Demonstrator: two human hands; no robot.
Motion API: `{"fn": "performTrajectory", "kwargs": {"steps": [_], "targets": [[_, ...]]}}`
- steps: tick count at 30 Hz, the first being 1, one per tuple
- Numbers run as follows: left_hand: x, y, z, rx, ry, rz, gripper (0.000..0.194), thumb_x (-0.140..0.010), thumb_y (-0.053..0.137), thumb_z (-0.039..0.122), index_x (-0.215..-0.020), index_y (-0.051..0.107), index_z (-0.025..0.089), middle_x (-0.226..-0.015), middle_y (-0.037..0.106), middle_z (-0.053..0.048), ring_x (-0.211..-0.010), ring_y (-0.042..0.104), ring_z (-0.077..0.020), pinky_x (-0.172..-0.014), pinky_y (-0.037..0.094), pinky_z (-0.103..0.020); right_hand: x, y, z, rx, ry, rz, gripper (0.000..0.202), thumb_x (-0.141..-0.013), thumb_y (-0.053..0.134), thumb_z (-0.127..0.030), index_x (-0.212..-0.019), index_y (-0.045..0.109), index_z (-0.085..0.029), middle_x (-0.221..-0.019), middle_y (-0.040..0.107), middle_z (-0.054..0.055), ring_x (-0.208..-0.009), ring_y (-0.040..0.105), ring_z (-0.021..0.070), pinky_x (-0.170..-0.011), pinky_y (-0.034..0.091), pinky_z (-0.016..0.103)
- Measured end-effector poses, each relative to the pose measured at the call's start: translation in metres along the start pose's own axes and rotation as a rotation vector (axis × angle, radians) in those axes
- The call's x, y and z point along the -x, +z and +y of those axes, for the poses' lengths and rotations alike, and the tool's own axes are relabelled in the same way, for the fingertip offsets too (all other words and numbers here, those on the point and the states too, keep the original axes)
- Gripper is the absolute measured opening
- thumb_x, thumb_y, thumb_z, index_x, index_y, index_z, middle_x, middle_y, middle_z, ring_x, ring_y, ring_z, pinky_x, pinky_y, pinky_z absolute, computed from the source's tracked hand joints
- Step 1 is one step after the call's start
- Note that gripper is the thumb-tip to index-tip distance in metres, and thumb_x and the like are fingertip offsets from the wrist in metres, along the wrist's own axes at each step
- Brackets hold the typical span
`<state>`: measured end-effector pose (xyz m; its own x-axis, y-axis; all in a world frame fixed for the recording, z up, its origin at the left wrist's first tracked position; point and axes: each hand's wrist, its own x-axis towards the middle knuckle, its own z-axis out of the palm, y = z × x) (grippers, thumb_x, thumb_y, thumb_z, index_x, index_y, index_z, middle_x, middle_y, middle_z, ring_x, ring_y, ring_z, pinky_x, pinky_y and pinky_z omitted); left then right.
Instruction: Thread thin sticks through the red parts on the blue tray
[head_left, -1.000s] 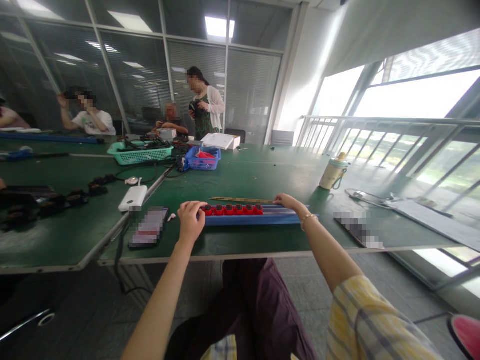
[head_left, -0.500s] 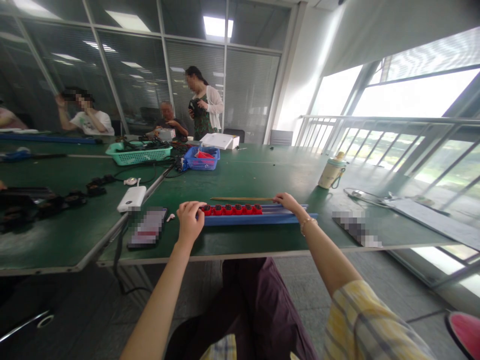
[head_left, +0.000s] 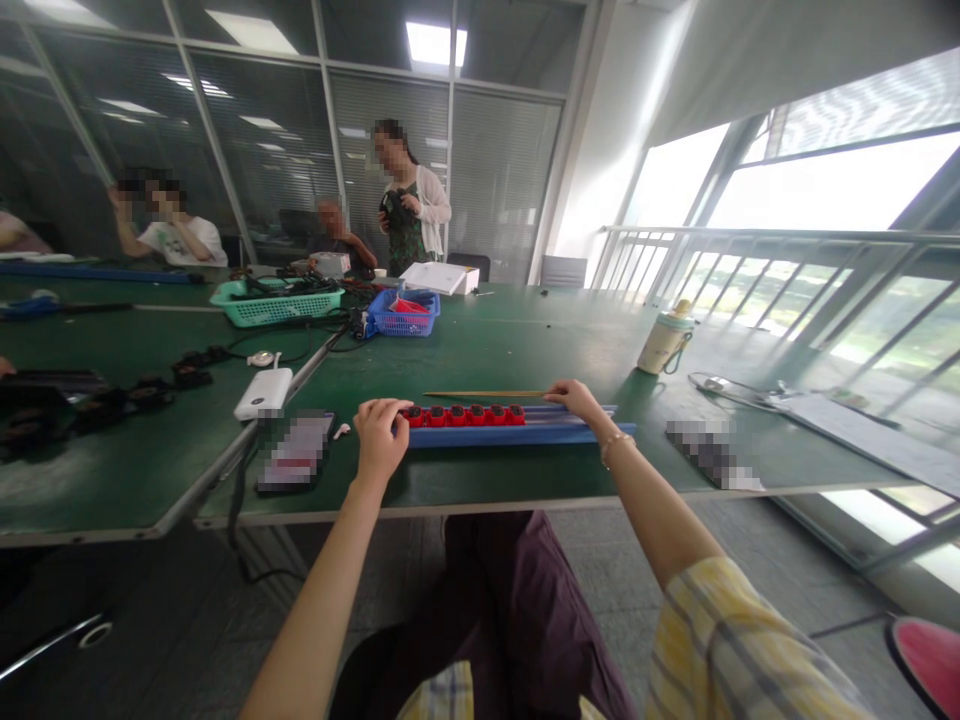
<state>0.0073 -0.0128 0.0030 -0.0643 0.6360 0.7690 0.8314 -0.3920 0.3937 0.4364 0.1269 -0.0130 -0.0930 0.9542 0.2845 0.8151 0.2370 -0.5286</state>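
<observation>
A long blue channel lies along the near side of the green table. Several red blocks with dark tops sit in a row in its left and middle part, while bare grooves show at its right. My left hand is closed over the channel's left end, fingers curled by the first block; its fingertips are partly hidden. Beyond the right part of the channel, my right hand pinches the end of a thin wooden stick, which points left behind the red blocks.
Left of the channel are a phone, a white earbud and a white power bank. A green basket and a blue basket stand farther back. A bottle and a blurred-out flat object are at right.
The stick's left tip has shifted very slightly, with the right hand still pinching it. My left hand stays at the channel's end. The view has tilted slightly.
</observation>
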Motion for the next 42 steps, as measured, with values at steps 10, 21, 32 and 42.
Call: {"fn": "performTrajectory", "kwargs": {"steps": [10,21,32,42], "targets": [[0.000,-0.001,-0.001,-0.002,-0.013,-0.016,0.030,-0.089,0.045,0.018,-0.101,0.072,0.025,-0.105,0.070,-0.006,-0.108,0.053,-0.0279,-0.094,0.041,-0.045,0.009,-0.007,-0.016,0.027,-0.105,0.010,0.036,-0.090,0.055,-0.045,-0.085,0.079,-0.018,-0.073,0.075,0.007,-0.073,0.066,0.0213,-0.072,0.046,0.028],[0.001,-0.001,-0.002,-0.017,0.015,-0.016,0.030,-0.089,0.046,0.017,-0.101,0.072,0.025,-0.105,0.071,-0.005,-0.108,0.053,-0.0271,-0.095,0.041,-0.044,0.047,-0.020,-0.035,0.191,-0.263,0.542,0.030,-0.096,0.052,-0.039,-0.093,0.077,-0.023,-0.089,0.075,0.007,-0.089,0.057,0.0233,-0.086,0.035,0.036],[-0.001,-0.002,0.006,-0.050,0.019,0.039,0.029,-0.087,0.047,0.017,-0.099,0.072,0.026,-0.108,0.070,-0.005,-0.110,0.051,-0.0280,-0.100,0.039,-0.046,0.100,0.009,-0.058,0.025,-0.178,0.869,0.032,-0.097,0.050,-0.042,-0.089,0.075,-0.023,-0.088,0.075,0.007,-0.087,0.059,0.0242,-0.087,0.040,0.039],[-0.002,0.006,-0.005,-0.030,0.035,0.075,0.029,-0.087,0.047,0.018,-0.106,0.068,0.023,-0.110,0.071,-0.006,-0.110,0.053,-0.0282,-0.101,0.040,-0.046,0.109,0.011,-0.064,-0.006,-0.264,0.720,0.030,-0.098,0.052,-0.040,-0.087,0.074,-0.023,-0.087,0.074,0.005,-0.085,0.059,0.0224,-0.086,0.043,0.037]]}}
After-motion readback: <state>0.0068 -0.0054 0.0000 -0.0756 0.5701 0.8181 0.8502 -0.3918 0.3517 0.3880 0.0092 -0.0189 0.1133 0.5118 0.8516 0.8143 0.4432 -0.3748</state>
